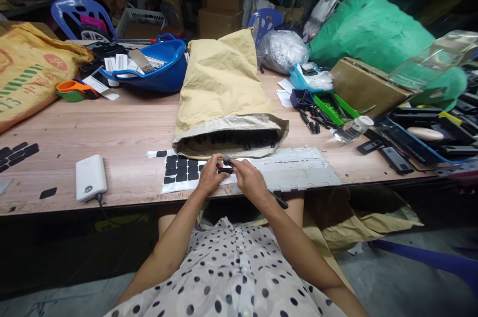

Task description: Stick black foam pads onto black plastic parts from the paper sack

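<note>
My left hand (210,175) is closed at the front edge of the table, its fingers pinching a small black piece (225,170). My right hand (251,181) is closed around a dark tool with a rounded grey head (226,159). A black handle end (280,200) sticks out below my right wrist and seems to belong to that tool. Both hands are over a white sheet of black rounded stickers (181,169) and a flat grey-white board (298,170). Just beyond them lies a tan sack (220,78), its mouth facing me, with dark pieces inside.
At left are a white power bank (90,177) with a cable, loose black stickers (18,154) and a blue basin (160,65) of white labels. To the right stand a green tray (332,108), a clear bottle (353,129) and a blue-rimmed tray (421,133) of black parts.
</note>
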A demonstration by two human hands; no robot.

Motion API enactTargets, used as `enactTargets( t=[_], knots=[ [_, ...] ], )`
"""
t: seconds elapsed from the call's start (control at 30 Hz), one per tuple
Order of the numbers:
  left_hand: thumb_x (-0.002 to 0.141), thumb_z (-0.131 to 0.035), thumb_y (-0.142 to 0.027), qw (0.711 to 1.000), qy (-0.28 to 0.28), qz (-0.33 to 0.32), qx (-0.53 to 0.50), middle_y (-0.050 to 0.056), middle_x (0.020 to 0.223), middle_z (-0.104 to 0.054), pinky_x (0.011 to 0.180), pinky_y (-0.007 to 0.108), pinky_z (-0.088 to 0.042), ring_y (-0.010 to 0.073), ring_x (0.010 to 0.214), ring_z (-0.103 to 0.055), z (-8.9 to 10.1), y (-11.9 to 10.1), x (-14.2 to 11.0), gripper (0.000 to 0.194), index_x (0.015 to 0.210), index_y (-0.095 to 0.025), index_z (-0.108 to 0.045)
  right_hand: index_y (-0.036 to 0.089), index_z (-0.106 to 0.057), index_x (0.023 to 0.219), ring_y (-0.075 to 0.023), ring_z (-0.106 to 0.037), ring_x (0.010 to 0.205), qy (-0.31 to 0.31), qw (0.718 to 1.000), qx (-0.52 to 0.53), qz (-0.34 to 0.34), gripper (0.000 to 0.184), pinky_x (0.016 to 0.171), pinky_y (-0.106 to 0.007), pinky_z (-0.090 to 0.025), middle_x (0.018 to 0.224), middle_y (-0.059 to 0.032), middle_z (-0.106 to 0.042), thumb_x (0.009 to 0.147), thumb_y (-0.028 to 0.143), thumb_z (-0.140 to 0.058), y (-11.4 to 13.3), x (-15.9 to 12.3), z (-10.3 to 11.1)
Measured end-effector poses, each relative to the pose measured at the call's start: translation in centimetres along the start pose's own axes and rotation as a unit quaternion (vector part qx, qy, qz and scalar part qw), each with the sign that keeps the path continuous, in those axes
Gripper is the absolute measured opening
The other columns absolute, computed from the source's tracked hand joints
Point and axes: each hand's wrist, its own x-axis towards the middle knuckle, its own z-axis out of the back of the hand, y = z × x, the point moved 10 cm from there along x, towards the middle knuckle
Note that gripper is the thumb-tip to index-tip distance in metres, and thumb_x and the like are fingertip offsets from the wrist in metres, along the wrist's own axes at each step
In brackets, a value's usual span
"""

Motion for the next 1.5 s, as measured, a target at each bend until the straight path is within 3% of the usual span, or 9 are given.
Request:
enactTargets(
  t=[0.27,0.5,0.73,0.93,1.07,1.13,1.27,1.37,1.5],
  knots=[
    [0.062,-0.077,-0.011,1.0,0.002,-0.004,0.0,-0.006,0.083,-0.059,0.078,0.029,-0.046,0.0155,0.081,-0.058,0.0,0.0,-0.1,0.053,0.11,-0.025,-0.059,0.03,-0.067,0.128,-0.0177,-0.064,0.081,0.025,0.999,-0.01,-0.024,0.036,0.065,-0.025,-0.044,0.098,-0.0034,-0.068,0.098,0.021,-0.048,-1.0,-0.3,0.4],
    [0.065,-0.077,-0.012,0.998,0.009,-0.049,0.044,-0.002,0.085,-0.063,0.081,0.033,-0.049,0.019,0.085,-0.06,-0.2,-0.5,0.0,0.042,0.104,-0.024,-0.068,0.031,-0.066,0.13,-0.0181,-0.062,0.087,-0.043,0.997,-0.045,-0.051,0.04,0.069,-0.026,-0.044,0.105,-0.004,-0.067,0.098,0.02,-0.046,-3.9,-0.2,1.9],
    [0.072,-0.074,-0.02,0.99,0.03,-0.104,0.086,0.002,0.088,-0.067,0.088,0.037,-0.05,0.0225,0.092,-0.06,-0.7,-1.4,-0.3,0.014,0.086,-0.023,-0.073,0.026,-0.073,0.121,-0.0201,-0.054,0.083,-0.083,0.99,-0.113,-0.017,0.035,0.072,-0.028,-0.039,0.089,-0.007,-0.063,0.097,0.019,-0.048,-6.6,-0.5,0.7],
    [0.08,-0.068,-0.023,0.988,0.047,-0.104,0.107,0.004,0.091,-0.066,0.088,0.038,-0.049,0.0234,0.094,-0.059,-0.6,-1.3,-0.1,0.011,0.09,-0.023,-0.073,0.025,-0.072,0.122,-0.0226,-0.048,0.086,-0.12,0.986,-0.12,-0.001,0.035,0.076,-0.032,-0.037,0.091,-0.0091,-0.059,0.098,0.02,-0.047,-7.1,-0.7,-0.3],
    [0.088,-0.061,-0.027,0.983,0.04,-0.129,0.126,0.006,0.094,-0.066,0.09,0.04,-0.048,0.0243,0.094,-0.059,-0.4,-2.8,-1.5,0.013,0.094,-0.022,-0.07,0.025,-0.071,0.123,-0.0227,-0.047,0.088,-0.111,0.987,-0.119,-0.004,0.034,0.077,-0.032,-0.036,0.093,-0.0091,-0.059,0.098,0.021,-0.047,-6.9,-0.6,-0.5],
    [0.092,-0.055,-0.028,0.981,0.063,-0.146,0.115,0.006,0.094,-0.067,0.086,0.038,-0.049,0.0234,0.091,-0.06,-1.1,-4.0,-3.5,0.016,0.098,-0.022,-0.069,0.024,-0.071,0.121,-0.0228,-0.047,0.088,-0.112,0.986,-0.123,-0.009,0.034,0.077,-0.032,-0.036,0.093,-0.009,-0.059,0.098,0.022,-0.047,-6.9,-0.6,-0.4],
    [0.093,-0.055,-0.025,0.964,0.194,-0.174,0.059,0.004,0.091,-0.068,0.077,0.033,-0.053,0.0211,0.083,-0.064,-4.9,-5.2,-8.8,0.016,0.102,-0.025,-0.068,0.024,-0.072,0.118,-0.0229,-0.047,0.088,-0.116,0.985,-0.126,-0.014,0.032,0.078,-0.032,-0.035,0.093,-0.009,-0.059,0.098,0.022,-0.047,-6.9,-0.6,-0.4],
    [0.084,-0.064,-0.018,0.96,0.228,-0.149,0.064,0.003,0.09,-0.07,0.072,0.033,-0.054,0.0226,0.08,-0.067,-7.1,-3.4,-10.7,0.014,0.093,-0.027,-0.069,0.023,-0.072,0.118,-0.0228,-0.047,0.087,-0.12,0.985,-0.123,-0.01,0.032,0.078,-0.032,-0.036,0.093,-0.0089,-0.059,0.098,0.022,-0.047,-6.8,-0.7,-0.4],
    [0.075,-0.068,-0.011,0.969,0.204,-0.07,0.117,0.003,0.075,-0.069,0.062,0.032,-0.051,0.0236,0.07,-0.067,-8.1,1.0,-10.3,0.019,0.082,-0.028,-0.07,0.024,-0.072,0.117,-0.0227,-0.047,0.087,-0.124,0.985,-0.122,-0.014,0.031,0.076,-0.032,-0.035,0.091,-0.0085,-0.059,0.098,0.022,-0.048,-6.8,-0.7,-0.3]
  ],
)
